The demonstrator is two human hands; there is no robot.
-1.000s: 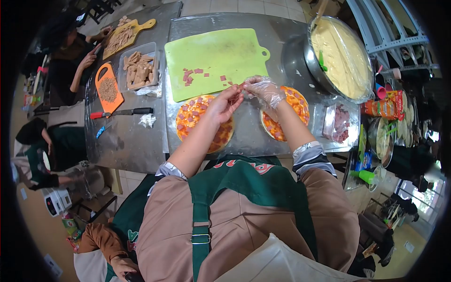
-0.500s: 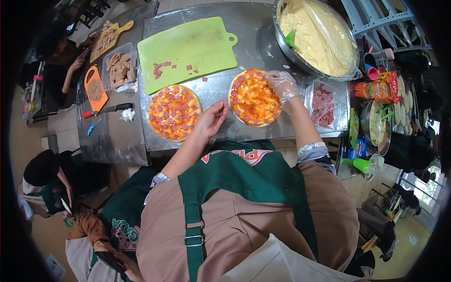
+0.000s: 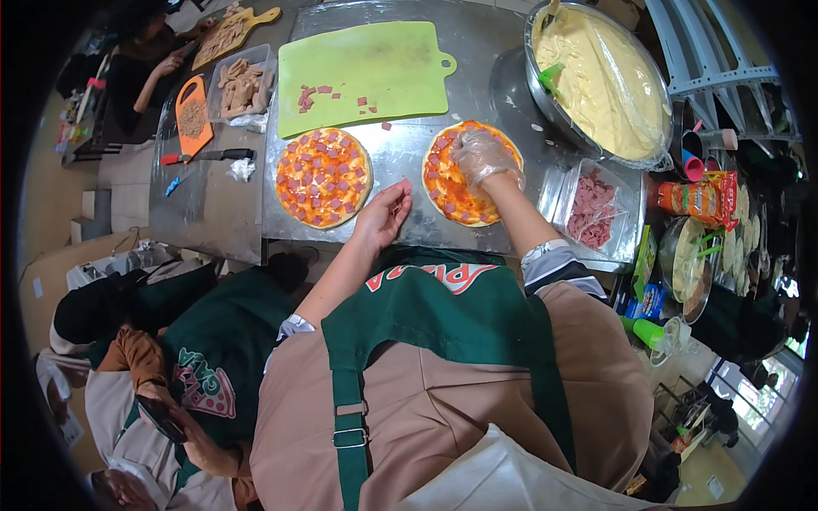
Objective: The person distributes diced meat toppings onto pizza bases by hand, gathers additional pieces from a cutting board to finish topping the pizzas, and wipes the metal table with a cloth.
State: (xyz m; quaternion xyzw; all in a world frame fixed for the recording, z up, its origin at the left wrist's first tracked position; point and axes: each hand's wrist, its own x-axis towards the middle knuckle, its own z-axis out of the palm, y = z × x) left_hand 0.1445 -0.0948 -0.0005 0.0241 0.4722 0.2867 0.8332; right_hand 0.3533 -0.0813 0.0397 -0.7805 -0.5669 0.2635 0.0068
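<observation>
My right hand (image 3: 479,157), in a clear plastic glove, is over the upper part of a round pizza (image 3: 452,200) with orange-red sauce. Its fingers point down and are bunched together; what they hold, if anything, is hidden. Pink ham squares lie mostly along that pizza's edge. My bare left hand (image 3: 388,213) is between the two pizzas, near the table's front edge, its fingers loosely curled with nothing visible in them. To its left lies another pizza (image 3: 324,179), covered all over with ham squares. A clear tub of chopped ham (image 3: 594,209) stands right of my right hand.
A green cutting board (image 3: 366,72) with ham scraps lies behind the pizzas. A large metal bowl of dough (image 3: 601,85) stands back right. At left are a sausage tub (image 3: 241,88), an orange board (image 3: 192,119) and a knife (image 3: 209,157). People are nearby on the left.
My right hand has moved left from the pizza's upper right edge to over its upper middle. My left hand stays between the pizzas. The whole view has shifted slightly.
</observation>
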